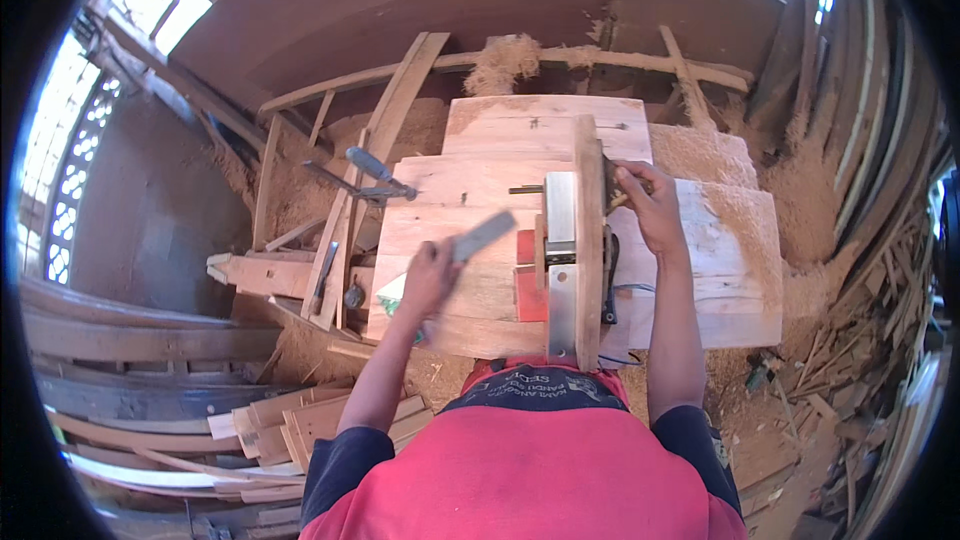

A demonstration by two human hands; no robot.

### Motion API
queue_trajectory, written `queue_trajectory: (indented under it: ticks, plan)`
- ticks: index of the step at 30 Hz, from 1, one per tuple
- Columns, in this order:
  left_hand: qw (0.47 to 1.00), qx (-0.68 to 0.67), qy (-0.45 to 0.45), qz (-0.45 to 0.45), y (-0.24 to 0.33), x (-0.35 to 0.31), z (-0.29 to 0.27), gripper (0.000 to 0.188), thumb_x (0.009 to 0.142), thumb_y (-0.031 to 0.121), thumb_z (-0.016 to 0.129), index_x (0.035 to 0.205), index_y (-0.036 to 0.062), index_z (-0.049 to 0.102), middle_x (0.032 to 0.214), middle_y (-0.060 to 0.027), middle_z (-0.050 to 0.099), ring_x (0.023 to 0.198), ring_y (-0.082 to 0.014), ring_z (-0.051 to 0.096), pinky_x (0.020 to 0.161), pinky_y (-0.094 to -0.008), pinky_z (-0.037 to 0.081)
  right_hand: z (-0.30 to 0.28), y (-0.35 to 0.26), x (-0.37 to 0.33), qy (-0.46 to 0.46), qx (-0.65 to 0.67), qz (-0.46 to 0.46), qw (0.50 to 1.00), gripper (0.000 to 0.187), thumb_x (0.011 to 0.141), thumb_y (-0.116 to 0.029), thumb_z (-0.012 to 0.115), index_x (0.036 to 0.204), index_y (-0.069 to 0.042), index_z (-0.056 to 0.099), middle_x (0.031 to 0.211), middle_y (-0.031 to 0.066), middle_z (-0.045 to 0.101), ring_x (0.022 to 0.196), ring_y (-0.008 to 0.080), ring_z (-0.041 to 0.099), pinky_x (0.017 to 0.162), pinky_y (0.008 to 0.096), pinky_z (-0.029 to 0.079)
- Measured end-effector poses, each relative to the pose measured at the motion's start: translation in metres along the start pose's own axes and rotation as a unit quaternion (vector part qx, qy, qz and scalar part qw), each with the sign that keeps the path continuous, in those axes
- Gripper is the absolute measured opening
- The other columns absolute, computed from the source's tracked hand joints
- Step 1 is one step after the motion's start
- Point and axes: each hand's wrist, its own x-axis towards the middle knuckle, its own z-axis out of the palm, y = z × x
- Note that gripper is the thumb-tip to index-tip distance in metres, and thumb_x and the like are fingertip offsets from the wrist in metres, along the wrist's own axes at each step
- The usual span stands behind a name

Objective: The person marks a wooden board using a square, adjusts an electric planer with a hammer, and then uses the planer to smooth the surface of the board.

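My left hand [428, 278] is closed round a flat grey bar [487, 237], slightly blurred, held above the planks. To its right an electric planer with a red body [530, 290] lies with its metal sole [562, 310] exposed. A long wooden strip [590, 240] stands along the sole's right side. Beyond that strip my right hand [650, 202] has its fingers closed at a dark, brass-coloured part next to the wood; what exactly they grip is partly hidden. A black handle-like part [611, 280] sits below that hand.
Wide pale planks [460, 200] form the work surface, with shavings [740, 205] on the right. A clamp with a blue-grey handle [368, 164] grips the left edge; a chisel-like tool [324, 268] lies nearby. Offcuts [290, 420] pile at lower left, and long boards [870, 140] lean at right.
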Motion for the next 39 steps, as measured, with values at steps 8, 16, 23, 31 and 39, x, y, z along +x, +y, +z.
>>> queue_trajectory:
  ticks: [8,16,23,31,39]
  plan:
    - [0.984,-0.165,-0.028,0.065,0.050,-0.004,-0.132,0.050,0.094,0.022,0.069,0.140,0.0056,0.057,0.095,-0.0184,0.060,0.083,-0.0329,0.063,0.074,-0.0394,0.052,-0.001,0.001,-0.004,0.018,0.043,0.024,0.999,0.022,0.098,-0.017,0.070,0.111,-0.001,0.074,0.093,0.0008,0.071,0.081,0.0050,0.061,0.069,0.0215,0.049]
    - [0.965,-0.022,-0.174,0.193,0.099,0.022,-0.157,0.053,0.094,0.040,0.067,0.136,0.0092,0.060,0.094,-0.0134,0.063,0.076,-0.0343,0.067,0.066,-0.0439,0.055,0.005,0.002,-0.001,0.013,-0.011,-0.030,0.999,0.022,0.098,-0.017,0.070,0.112,-0.001,0.074,0.088,-0.0010,0.069,0.076,0.0037,0.057,0.066,0.0205,0.046]
    - [0.964,-0.021,-0.186,0.191,0.103,0.035,-0.155,0.051,0.095,0.041,0.065,0.135,0.0094,0.061,0.095,-0.0140,0.064,0.079,-0.0337,0.067,0.068,-0.0441,0.056,0.006,-0.001,0.000,0.004,0.008,-0.013,1.000,0.023,0.098,-0.016,0.069,0.112,0.001,0.073,0.090,0.0021,0.071,0.079,0.0060,0.062,0.069,0.0229,0.053]
    - [0.963,-0.029,-0.197,0.180,0.107,0.039,-0.158,0.051,0.094,0.039,0.067,0.135,0.0103,0.061,0.097,-0.0144,0.064,0.080,-0.0348,0.068,0.070,-0.0445,0.056,0.006,0.002,0.001,-0.008,0.026,-0.019,0.999,0.022,0.098,-0.014,0.068,0.112,0.002,0.073,0.093,0.0040,0.072,0.081,0.0073,0.064,0.070,0.0239,0.054]
    - [0.964,-0.002,-0.194,0.182,0.109,0.040,-0.165,0.052,0.093,0.039,0.069,0.136,0.0109,0.061,0.099,-0.0143,0.065,0.080,-0.0351,0.068,0.069,-0.0447,0.057,0.007,0.004,0.003,-0.010,0.027,-0.023,0.999,0.021,0.097,-0.014,0.069,0.109,0.003,0.073,0.092,0.0040,0.071,0.080,0.0070,0.064,0.067,0.0235,0.054]
